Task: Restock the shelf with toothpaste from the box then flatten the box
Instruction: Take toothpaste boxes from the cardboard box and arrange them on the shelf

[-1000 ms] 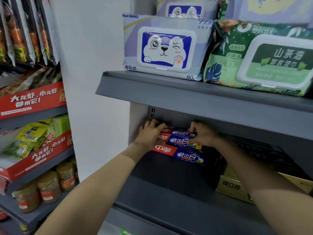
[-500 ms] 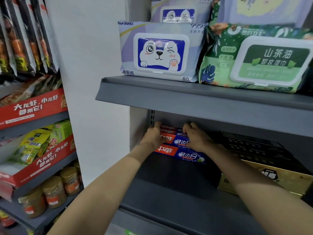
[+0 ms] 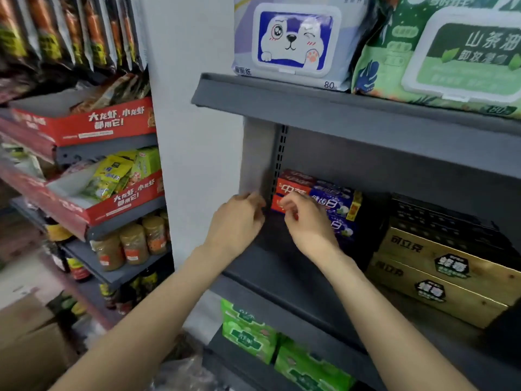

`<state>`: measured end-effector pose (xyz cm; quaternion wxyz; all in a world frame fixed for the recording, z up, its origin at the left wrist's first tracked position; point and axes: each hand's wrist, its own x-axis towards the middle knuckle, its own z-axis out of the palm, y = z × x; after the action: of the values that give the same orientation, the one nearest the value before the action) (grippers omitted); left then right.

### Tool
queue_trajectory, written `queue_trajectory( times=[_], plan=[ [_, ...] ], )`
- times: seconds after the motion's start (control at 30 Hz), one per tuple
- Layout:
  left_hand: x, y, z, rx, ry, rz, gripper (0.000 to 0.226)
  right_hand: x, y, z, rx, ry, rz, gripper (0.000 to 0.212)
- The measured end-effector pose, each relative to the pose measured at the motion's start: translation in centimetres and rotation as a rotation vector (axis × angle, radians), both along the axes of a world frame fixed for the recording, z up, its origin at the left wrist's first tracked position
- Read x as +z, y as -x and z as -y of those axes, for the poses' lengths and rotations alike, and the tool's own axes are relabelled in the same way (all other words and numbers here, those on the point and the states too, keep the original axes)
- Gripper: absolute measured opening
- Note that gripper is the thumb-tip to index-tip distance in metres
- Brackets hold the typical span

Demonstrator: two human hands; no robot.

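Observation:
Red and blue toothpaste boxes lie stacked at the back left of the grey middle shelf. My left hand hovers at the shelf's left edge, just left of the stack, with its fingers loosely curled and nothing in them. My right hand is in front of the lower boxes and hides part of them. Its fingers are loosely bent near the red ends, and I see nothing held in it. A brown cardboard box sits low at the left, blurred.
Wet-wipe packs fill the upper shelf. Gold and black boxes stand right of the toothpaste. Green packs lie on the shelf below. The left rack holds red snack trays and jars.
Both hands have drawn back off the toothpaste stack toward me. The stack stays at the back of the shelf. My view has shifted down and to the right.

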<state>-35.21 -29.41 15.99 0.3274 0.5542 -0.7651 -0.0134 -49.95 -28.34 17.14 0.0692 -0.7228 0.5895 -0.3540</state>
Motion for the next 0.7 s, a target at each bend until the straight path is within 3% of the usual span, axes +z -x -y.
queue_trajectory(
  times=[0.17, 0.37, 0.7],
  plan=[
    [-1.9, -6.4, -6.8, 0.097, -0.135, -0.147, 0.014, -2.3, -6.5, -4.3, 0.217, -0.068, 0.005, 0.027],
    [-5.5, -15.3, -14.6, 0.265, -0.165, -0.117, 0.015, -6.0, -15.4, -10.6, 0.359, -0.238, -0.103, 0.021],
    [-13.6, -34.1, -29.1, 0.588, -0.574, 0.047, 0.018, -14.9, -34.2, -22.6, 0.501, -0.458, -0.169, 0.015]
  ],
)
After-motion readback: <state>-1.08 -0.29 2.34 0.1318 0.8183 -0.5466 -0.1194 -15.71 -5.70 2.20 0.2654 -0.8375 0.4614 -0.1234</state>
